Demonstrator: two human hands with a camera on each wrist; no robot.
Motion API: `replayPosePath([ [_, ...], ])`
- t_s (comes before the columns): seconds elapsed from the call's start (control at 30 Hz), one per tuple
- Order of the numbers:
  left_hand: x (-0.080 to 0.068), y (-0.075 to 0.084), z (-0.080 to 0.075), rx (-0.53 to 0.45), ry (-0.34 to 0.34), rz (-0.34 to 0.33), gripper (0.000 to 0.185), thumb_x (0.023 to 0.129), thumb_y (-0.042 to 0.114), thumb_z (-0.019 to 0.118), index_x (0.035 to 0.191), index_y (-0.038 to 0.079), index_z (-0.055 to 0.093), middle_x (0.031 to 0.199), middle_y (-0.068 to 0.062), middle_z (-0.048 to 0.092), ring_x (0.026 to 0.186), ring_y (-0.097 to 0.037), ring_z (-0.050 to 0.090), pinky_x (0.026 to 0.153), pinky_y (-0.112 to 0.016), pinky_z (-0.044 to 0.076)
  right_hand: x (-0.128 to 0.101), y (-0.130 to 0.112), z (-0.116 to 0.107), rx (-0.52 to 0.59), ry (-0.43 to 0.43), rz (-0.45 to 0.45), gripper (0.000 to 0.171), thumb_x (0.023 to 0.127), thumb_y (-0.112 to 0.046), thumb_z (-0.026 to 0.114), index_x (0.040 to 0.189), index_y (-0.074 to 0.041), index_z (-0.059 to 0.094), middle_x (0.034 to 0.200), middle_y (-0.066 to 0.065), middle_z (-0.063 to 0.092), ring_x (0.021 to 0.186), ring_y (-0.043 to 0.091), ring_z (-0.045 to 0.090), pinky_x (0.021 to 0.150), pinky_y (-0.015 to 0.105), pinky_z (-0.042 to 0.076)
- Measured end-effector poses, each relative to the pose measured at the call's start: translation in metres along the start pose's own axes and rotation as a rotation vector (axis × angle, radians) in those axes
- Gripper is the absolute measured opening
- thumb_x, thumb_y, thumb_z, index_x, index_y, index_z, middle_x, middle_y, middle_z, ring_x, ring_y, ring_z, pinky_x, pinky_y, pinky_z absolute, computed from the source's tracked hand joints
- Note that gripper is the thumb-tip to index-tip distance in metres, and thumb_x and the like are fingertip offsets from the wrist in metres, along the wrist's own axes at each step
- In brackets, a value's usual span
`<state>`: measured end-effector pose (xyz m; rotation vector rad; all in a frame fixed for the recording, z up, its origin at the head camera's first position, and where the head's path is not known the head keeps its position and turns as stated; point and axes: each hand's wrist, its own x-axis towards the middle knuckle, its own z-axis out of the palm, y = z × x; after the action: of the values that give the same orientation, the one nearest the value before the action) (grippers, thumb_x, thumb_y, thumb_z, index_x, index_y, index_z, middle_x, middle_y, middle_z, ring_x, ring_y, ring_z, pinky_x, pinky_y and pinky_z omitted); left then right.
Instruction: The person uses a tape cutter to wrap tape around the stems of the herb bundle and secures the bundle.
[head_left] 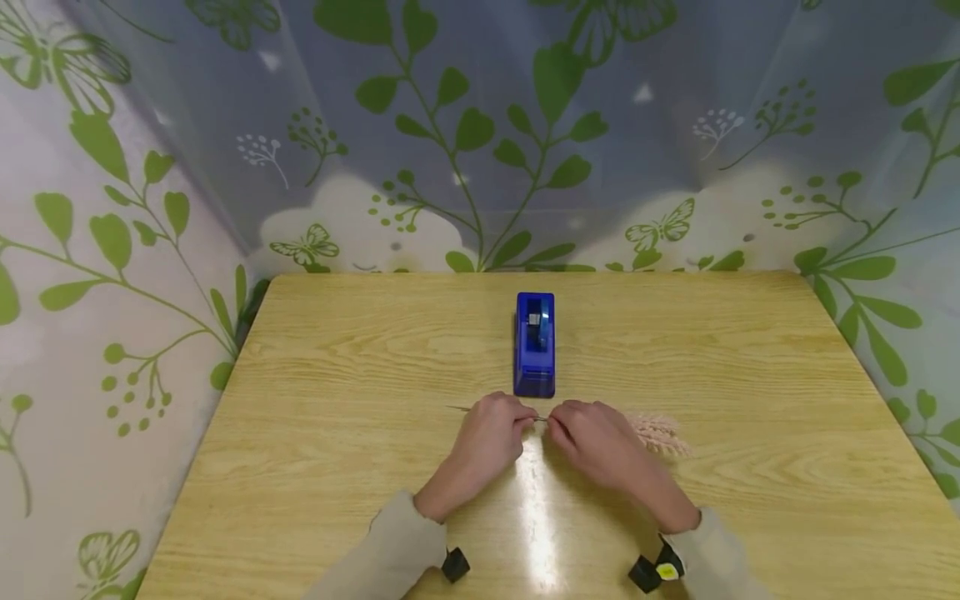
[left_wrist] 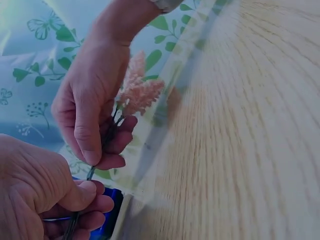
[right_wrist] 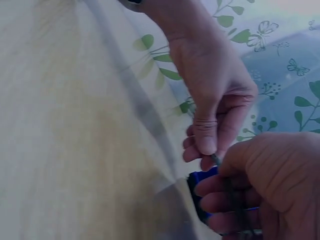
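- A blue tape dispenser (head_left: 535,343) is standing on the wood-grain table (head_left: 337,358), serving as the landmark here.
- The left hand (head_left: 487,437), just on the near side of the dispenser and to its left, is pinching a thin dark stem (head_left: 540,418) between thumb and curled fingers.
- The right hand (head_left: 596,442), on the near side of the dispenser and to its right, is gripping the same stem, fingers curling around it; a short length is showing between the hands.
- The stem's fluffy pink flower head (head_left: 660,435) is sticking out beyond the right hand, right of the dispenser.
- Both hands are covering much of the stem.
- Behind the dispenser, a leaf-and-butterfly-patterned cloth (head_left: 480,179) is hanging.
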<state>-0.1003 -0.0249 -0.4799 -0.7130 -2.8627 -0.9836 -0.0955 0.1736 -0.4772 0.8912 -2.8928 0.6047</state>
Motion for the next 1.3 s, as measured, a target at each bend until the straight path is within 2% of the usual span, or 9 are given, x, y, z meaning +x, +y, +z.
replayPosePath([
  [0.1, -0.001, -0.001, 0.001, -0.007, 0.005, 0.000, 0.014, 0.094, 0.000, 0.074, 0.100, 0.007, 0.084, 0.093, -0.003, 0.079, 0.086, -0.020, 0.072, 0.076, -0.029, 0.060, 0.003, 0.003, -0.006, 0.055, -0.049, -0.014, 0.025, 0.098, -0.008, 0.064, 0.075, -0.017, 0.063, 0.068, -0.009, 0.049, 0.058, 0.004, 0.039, 0.053, 0.020, 0.036],
  [0.3, 0.001, 0.001, 0.002, -0.029, -0.014, -0.024, 0.013, 0.098, 0.006, 0.071, 0.101, 0.007, 0.083, 0.099, -0.002, 0.079, 0.091, -0.019, 0.073, 0.079, -0.030, 0.059, 0.007, 0.009, -0.014, 0.085, -0.043, -0.104, 0.034, 0.094, -0.003, 0.066, 0.067, -0.020, 0.053, 0.065, -0.011, 0.041, 0.056, 0.000, 0.032, 0.050, 0.017, 0.028],
  [0.4, 0.005, 0.003, 0.000, -0.027, -0.038, -0.027, 0.014, 0.101, 0.008, 0.069, 0.098, 0.008, 0.083, 0.093, 0.000, 0.078, 0.085, -0.016, 0.071, 0.077, -0.028, 0.058, 0.007, 0.011, -0.015, 0.046, -0.022, -0.122, 0.032, 0.093, -0.003, 0.069, 0.068, -0.019, 0.057, 0.064, -0.011, 0.043, 0.056, 0.000, 0.032, 0.055, 0.020, 0.033],
  [0.5, 0.009, 0.005, -0.001, -0.017, -0.086, -0.037, 0.019, 0.103, 0.009, 0.066, 0.092, 0.008, 0.081, 0.082, 0.000, 0.075, 0.073, -0.012, 0.065, 0.068, -0.025, 0.054, 0.007, 0.013, -0.014, 0.006, -0.001, -0.121, 0.026, 0.092, -0.004, 0.072, 0.071, -0.018, 0.064, 0.064, -0.012, 0.047, 0.056, 0.000, 0.035, 0.060, 0.026, 0.038],
  [0.63, 0.013, 0.005, -0.003, -0.038, -0.121, -0.073, 0.018, 0.102, 0.007, 0.065, 0.093, 0.007, 0.081, 0.084, -0.002, 0.076, 0.072, -0.011, 0.065, 0.064, -0.024, 0.054, 0.007, 0.014, -0.012, -0.017, 0.027, -0.138, 0.015, 0.091, -0.005, 0.076, 0.078, -0.013, 0.075, 0.067, -0.009, 0.057, 0.058, 0.001, 0.041, 0.062, 0.028, 0.041],
  [0.77, 0.011, 0.002, -0.002, -0.058, -0.094, -0.105, 0.015, 0.100, 0.007, 0.069, 0.099, 0.008, 0.083, 0.094, -0.003, 0.079, 0.085, -0.016, 0.073, 0.072, -0.027, 0.059, 0.007, 0.014, -0.009, 0.024, 0.001, -0.130, 0.007, 0.094, -0.006, 0.074, 0.089, -0.008, 0.079, 0.074, -0.005, 0.063, 0.061, 0.002, 0.046, 0.061, 0.024, 0.045],
  [0.97, 0.006, 0.000, -0.002, -0.065, -0.044, -0.067, 0.012, 0.097, 0.006, 0.072, 0.099, 0.007, 0.084, 0.094, -0.004, 0.080, 0.087, -0.020, 0.075, 0.075, -0.030, 0.060, 0.005, 0.010, -0.006, 0.083, -0.105, -0.017, 0.021, 0.104, -0.008, 0.058, 0.086, -0.010, 0.070, 0.075, -0.006, 0.054, 0.063, 0.006, 0.043, 0.057, 0.021, 0.041],
  [1.1, 0.006, -0.001, -0.002, -0.074, -0.014, -0.051, 0.011, 0.096, 0.005, 0.073, 0.099, 0.006, 0.084, 0.094, -0.005, 0.080, 0.086, -0.019, 0.076, 0.074, -0.028, 0.060, 0.005, 0.010, -0.006, 0.035, -0.052, -0.038, 0.016, 0.102, -0.007, 0.063, 0.089, -0.009, 0.073, 0.077, -0.005, 0.057, 0.063, 0.005, 0.045, 0.058, 0.023, 0.043],
  [1.3, 0.008, -0.002, -0.002, -0.086, 0.013, -0.054, 0.010, 0.095, 0.005, 0.075, 0.097, 0.007, 0.084, 0.093, -0.005, 0.080, 0.082, -0.018, 0.076, 0.069, -0.024, 0.059, 0.007, 0.011, -0.004, -0.140, 0.065, -0.133, 0.014, 0.094, -0.008, 0.075, 0.080, -0.013, 0.072, 0.070, -0.007, 0.056, 0.058, 0.005, 0.041, 0.058, 0.028, 0.041],
])
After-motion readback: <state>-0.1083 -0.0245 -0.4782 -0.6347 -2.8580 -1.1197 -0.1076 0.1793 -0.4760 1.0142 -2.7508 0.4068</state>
